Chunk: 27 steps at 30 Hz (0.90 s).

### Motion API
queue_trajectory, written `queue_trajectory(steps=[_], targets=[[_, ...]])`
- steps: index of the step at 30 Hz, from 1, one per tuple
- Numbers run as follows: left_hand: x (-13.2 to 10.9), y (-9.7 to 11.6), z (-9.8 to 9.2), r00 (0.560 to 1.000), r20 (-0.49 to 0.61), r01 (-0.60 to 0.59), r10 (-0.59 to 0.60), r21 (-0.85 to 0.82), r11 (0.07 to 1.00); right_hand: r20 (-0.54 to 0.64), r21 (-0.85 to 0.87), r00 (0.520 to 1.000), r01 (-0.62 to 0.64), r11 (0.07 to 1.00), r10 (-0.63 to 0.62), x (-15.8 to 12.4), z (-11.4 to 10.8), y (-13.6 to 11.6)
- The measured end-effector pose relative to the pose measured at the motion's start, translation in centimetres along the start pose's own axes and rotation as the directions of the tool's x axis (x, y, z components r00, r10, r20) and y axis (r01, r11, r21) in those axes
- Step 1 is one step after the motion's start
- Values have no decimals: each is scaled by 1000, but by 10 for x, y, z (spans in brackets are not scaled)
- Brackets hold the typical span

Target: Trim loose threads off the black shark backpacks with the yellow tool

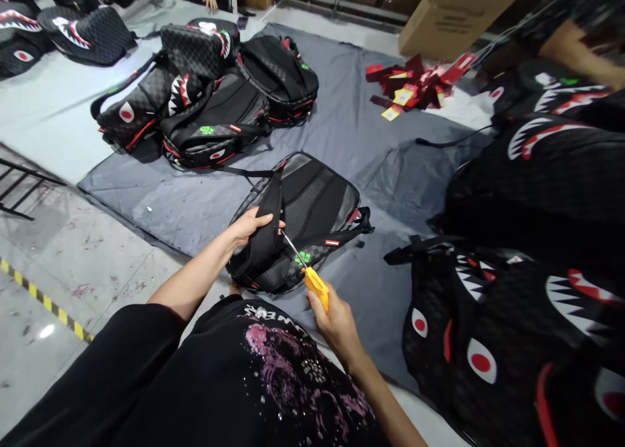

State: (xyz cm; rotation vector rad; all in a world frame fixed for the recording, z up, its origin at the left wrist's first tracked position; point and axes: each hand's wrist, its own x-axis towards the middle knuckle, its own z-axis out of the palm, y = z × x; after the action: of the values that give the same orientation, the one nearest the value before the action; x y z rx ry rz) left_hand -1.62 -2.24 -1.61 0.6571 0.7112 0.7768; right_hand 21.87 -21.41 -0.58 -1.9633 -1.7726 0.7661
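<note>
A black backpack (319,200) with dark checks lies in front of me, its padded back panel facing up. My left hand (249,227) grips one of its black shoulder straps (275,200), thumb on top and a fingertip showing past the strap's edge. In my right hand (336,320) is a yellow-handled tool (316,287) with a thin metal shaft; its exact kind is unclear. The shaft points away from me, its tip at the strap beside my left fingertips. A green patch (303,258) shows on the bag under the shaft.
More backpacks (215,118) lie at the back left, and a large pile (527,193) with shark-mouth prints fills the right. Red tags (415,82) are heaped on the grey sheet (336,108) near a cardboard box (454,17). A co-worker's blurred arm (581,56) reaches in at upper right.
</note>
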Motion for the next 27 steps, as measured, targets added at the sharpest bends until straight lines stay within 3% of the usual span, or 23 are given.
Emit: queue_trajectory(steps=[7, 18, 27], targets=[[-7, -8, 1, 999, 9, -47, 47, 7, 999, 80, -132, 996, -30, 991, 41, 0, -3, -7], [-4, -19, 0, 990, -50, -126, 129, 62, 990, 79, -274, 993, -67, 959, 92, -2, -10, -20], [0, -20, 1, 992, -25, -124, 127, 91, 988, 88, -307, 990, -82, 948, 114, 3, -12, -16]])
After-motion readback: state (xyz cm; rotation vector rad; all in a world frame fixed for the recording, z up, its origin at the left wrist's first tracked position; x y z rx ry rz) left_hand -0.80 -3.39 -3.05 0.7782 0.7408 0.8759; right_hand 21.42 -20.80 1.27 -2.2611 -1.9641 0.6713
